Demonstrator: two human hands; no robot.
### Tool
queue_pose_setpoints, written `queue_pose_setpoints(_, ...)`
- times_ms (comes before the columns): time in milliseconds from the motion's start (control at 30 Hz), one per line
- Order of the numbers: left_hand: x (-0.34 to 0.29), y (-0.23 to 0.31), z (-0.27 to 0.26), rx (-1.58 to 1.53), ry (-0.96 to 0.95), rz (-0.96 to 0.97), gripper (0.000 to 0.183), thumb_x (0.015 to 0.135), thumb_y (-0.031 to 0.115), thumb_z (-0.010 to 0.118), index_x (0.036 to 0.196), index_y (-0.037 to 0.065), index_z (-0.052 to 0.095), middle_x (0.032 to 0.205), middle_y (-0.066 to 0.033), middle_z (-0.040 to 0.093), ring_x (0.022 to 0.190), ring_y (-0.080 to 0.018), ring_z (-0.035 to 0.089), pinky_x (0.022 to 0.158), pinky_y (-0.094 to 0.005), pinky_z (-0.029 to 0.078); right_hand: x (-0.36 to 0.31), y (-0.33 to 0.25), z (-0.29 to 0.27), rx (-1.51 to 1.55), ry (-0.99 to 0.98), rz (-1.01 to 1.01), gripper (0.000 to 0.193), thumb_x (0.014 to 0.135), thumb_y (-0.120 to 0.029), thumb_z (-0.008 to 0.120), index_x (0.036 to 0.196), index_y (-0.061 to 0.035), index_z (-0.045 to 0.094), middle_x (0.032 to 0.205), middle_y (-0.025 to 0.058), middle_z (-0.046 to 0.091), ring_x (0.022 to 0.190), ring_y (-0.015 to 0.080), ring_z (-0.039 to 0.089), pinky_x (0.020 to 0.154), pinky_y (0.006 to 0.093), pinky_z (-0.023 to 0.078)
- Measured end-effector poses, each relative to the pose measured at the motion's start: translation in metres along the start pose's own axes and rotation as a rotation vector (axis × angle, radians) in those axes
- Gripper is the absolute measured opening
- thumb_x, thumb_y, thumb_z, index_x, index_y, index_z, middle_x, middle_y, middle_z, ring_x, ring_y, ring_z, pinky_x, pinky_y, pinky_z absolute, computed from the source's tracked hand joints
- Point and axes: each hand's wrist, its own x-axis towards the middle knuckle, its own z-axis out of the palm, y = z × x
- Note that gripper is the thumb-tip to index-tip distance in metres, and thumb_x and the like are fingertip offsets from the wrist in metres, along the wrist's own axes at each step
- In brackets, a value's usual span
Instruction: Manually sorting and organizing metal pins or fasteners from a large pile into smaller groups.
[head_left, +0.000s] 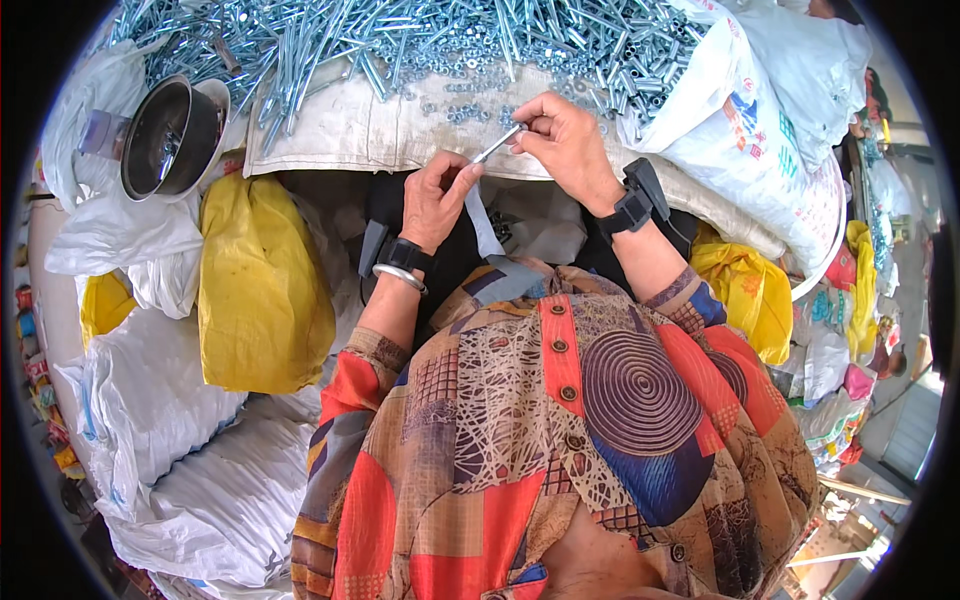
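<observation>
My left hand (437, 200) and my right hand (568, 148) meet in front of me at the near edge of the cloth-covered work surface (345, 125). Between them is a thin silver bolt (497, 146), tilted up toward the right. The left thumb and fingers pinch its lower end. At the upper end, the right fingertips are closed around it, and they hide whether a nut sits there. Beyond the hands spreads a heap of shiny metal parts (440, 40): long threaded rods, tube-like sleeves and small nuts. Several loose nuts (470, 112) lie just past my fingers.
A dark pot (172, 140) with a few metal pieces stands at the left. A yellow bag (255, 290) hangs below it, above white sacks (170, 400). At the right are a large printed white sack (740, 130) and another yellow bag (748, 290).
</observation>
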Motion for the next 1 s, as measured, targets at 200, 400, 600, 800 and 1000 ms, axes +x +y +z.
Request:
queue_pose_setpoints(200, 0.000, 0.003, 0.002, 0.046, 0.049, 0.006, 0.025, 0.091, 0.026, 0.071, 0.089, 0.002, 0.063, 0.068, -0.0088, 0.065, 0.061, -0.0148, 0.060, 0.060, -0.0288, 0.048, -0.007, -0.003, 0.005, -0.829, 0.017, -0.698, 0.016, 0.084, -0.003, 0.065, 0.099, 0.0021, 0.062, 0.096, 0.0113, 0.060, 0.089, 0.0264, 0.063, 0.076, 0.0337, 0.054)
queue_pose_setpoints(400, 0.000, -0.003, -0.001, 0.001, 0.088, -0.053, 0.026, 0.093, 0.027, 0.068, 0.089, 0.002, 0.062, 0.067, -0.0085, 0.062, 0.060, -0.0152, 0.057, 0.059, -0.0294, 0.047, 0.019, 0.015, -0.020, -0.769, 0.054, -0.545, 0.015, 0.089, -0.006, 0.058, 0.102, -0.0028, 0.063, 0.099, 0.0102, 0.060, 0.093, 0.0278, 0.061, 0.083, 0.0376, 0.051)
queue_pose_setpoints(600, 0.002, -0.006, 0.001, -0.053, 0.069, -0.077, 0.029, 0.095, 0.029, 0.066, 0.089, 0.001, 0.062, 0.065, -0.0060, 0.056, 0.060, -0.0123, 0.050, 0.057, -0.0290, 0.044, 0.086, 0.062, -0.068, -1.066, 0.082, -0.533, 0.025, 0.083, -0.004, 0.057, 0.106, -0.0047, 0.066, 0.100, 0.0099, 0.061, 0.097, 0.0294, 0.059, 0.082, 0.0354, 0.048)
queue_pose_setpoints(800, 0.002, 0.000, 0.002, -0.066, 0.060, -0.082, 0.028, 0.095, 0.028, 0.065, 0.090, 0.001, 0.062, 0.065, -0.0046, 0.056, 0.061, -0.0107, 0.049, 0.058, -0.0282, 0.043, 0.094, 0.074, -0.053, -1.224, 0.155, -0.576, 0.019, 0.080, -0.002, 0.056, 0.096, -0.0047, 0.066, 0.097, 0.0114, 0.060, 0.098, 0.0302, 0.057, 0.085, 0.0385, 0.048)
queue_pose_setpoints(1000, 0.002, 0.002, 0.002, -0.104, 0.043, -0.115, 0.027, 0.095, 0.027, 0.066, 0.090, 0.001, 0.062, 0.066, -0.0035, 0.056, 0.062, -0.0093, 0.048, 0.058, -0.0268, 0.043, 0.085, 0.064, -0.057, -1.206, 0.069, -0.566, 0.018, 0.077, 0.000, 0.057, 0.092, -0.0035, 0.065, 0.090, 0.0109, 0.062, 0.093, 0.0306, 0.059, 0.085, 0.0392, 0.049)
